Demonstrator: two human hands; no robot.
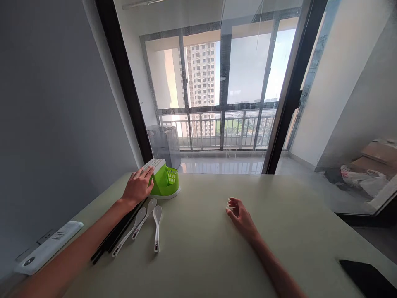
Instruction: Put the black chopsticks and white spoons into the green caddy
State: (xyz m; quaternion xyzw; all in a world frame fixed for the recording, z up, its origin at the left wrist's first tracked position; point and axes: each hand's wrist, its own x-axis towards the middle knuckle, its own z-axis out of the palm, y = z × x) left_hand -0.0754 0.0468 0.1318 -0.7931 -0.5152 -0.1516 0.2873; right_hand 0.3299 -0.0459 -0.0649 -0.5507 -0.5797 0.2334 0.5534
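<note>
green plastic touched by left hand point(138, 186), fingers laid over white top of caddy point(161, 184), at back left of tabletop point(201, 244); whether clasped, cannot be told. judged light, stiff, slick; best held by side walls. right hand point(241, 217) empty, curled, thumb apart. surface smooth, pale; grey wall point(62, 103), balcony window point(251, 70), boxes point(380, 154).

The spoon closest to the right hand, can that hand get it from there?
Probably yes: the right hand looks empty, its fingers apart, and nothing seems to block its way across the table to that spoon.
</note>
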